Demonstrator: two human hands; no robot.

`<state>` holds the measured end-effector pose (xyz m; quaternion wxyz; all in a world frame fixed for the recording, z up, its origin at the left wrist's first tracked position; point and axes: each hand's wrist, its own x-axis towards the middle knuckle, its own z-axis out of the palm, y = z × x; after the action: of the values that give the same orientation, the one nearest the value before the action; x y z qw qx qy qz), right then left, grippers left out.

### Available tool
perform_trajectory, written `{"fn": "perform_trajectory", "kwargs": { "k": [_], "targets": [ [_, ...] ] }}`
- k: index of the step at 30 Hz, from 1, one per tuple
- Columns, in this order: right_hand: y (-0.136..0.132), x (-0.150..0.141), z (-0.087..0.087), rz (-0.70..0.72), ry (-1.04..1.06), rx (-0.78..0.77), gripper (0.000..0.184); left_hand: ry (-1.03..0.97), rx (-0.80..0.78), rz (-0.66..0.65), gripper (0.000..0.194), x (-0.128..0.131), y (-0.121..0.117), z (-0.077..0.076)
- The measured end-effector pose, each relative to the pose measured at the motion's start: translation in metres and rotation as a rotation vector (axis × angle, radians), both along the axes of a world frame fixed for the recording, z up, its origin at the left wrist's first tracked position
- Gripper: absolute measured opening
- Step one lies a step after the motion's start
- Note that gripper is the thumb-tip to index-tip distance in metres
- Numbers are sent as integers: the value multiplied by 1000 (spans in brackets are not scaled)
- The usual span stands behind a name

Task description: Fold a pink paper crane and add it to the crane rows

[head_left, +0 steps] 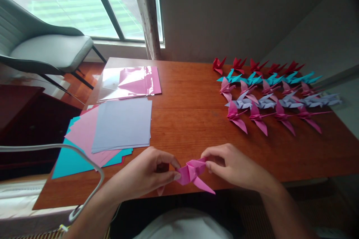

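A bright pink folded paper crane (193,171) is held between both hands above the front edge of the table (179,127). My left hand (153,171) pinches its left part between thumb and fingers. On the other side, my right hand (228,166) grips the crane's right part between thumb and forefinger. One pointed pink flap hangs down toward the lower right. Parts of the crane under the fingertips are hidden.
Rows of finished paper cranes (258,117) in red, turquoise, pink and pale grey stand at the right. Stacked paper sheets (122,125) and a shiny plastic packet (129,81) lie at the left. A white cable-like arm (97,166) curves past my left forearm; a chair (50,50) stands by the window.
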<state>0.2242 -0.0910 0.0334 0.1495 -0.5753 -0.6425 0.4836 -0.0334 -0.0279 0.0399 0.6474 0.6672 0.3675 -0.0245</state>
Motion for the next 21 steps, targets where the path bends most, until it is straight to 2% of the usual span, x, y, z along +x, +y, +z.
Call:
{"fn": "perform_trajectory", "kwargs": {
  "k": [5, 8, 10, 16, 21],
  "targets": [
    [-2, 4, -1, -37, 56, -37, 11, 51, 155, 34, 21, 6, 3, 3],
    [-3, 3, -1, -55, 101, -50, 15, 66, 290, 74, 17, 6, 2, -3],
    [-4, 1, -1, -70, 106, -28, 19, 72, 314, 102, 17, 6, 1, -6],
    [-4, -4, 2, -67, 59, 86, 23, 58, 78, 124, 24, 3, -2, -7],
    [-6, -4, 2, -95, 87, 79, 26, -111, -126, 198, 24, 3, -2, -10]
  ]
}}
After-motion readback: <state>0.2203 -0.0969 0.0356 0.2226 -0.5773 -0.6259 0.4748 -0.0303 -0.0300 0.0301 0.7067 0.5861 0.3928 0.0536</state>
